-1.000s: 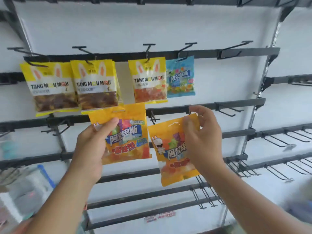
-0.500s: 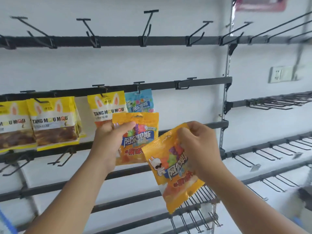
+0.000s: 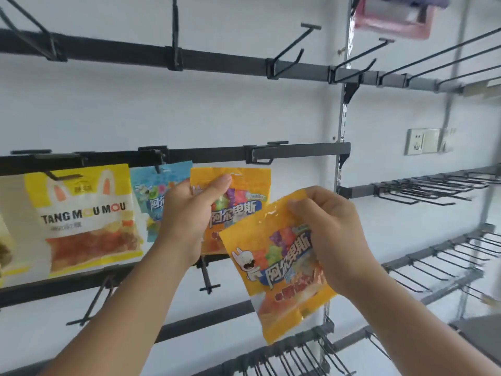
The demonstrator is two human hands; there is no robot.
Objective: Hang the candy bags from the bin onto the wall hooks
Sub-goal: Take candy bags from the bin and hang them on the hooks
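Orange candy bag [image 3: 245, 183] is pinched upright by the left hand [image 3: 187, 213] at centre frame, its top edge lying just below and left of an empty wall hook [image 3: 267, 153]. A second orange bag [image 3: 279, 270], tilted, is gripped by the right hand [image 3: 333, 232], lower right and farther from that hook.

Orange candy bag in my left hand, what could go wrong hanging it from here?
The left hand holds the upper orange plastic candy bag overlapping the hanging blue plastic candy bag; pushing could knock that one off its hook.
The empty black metal hook sits above the bag's right corner, not its middle, so the hole may miss it.
The right hand pinches the tilted lower orange plastic candy bag by its top; it might slip.
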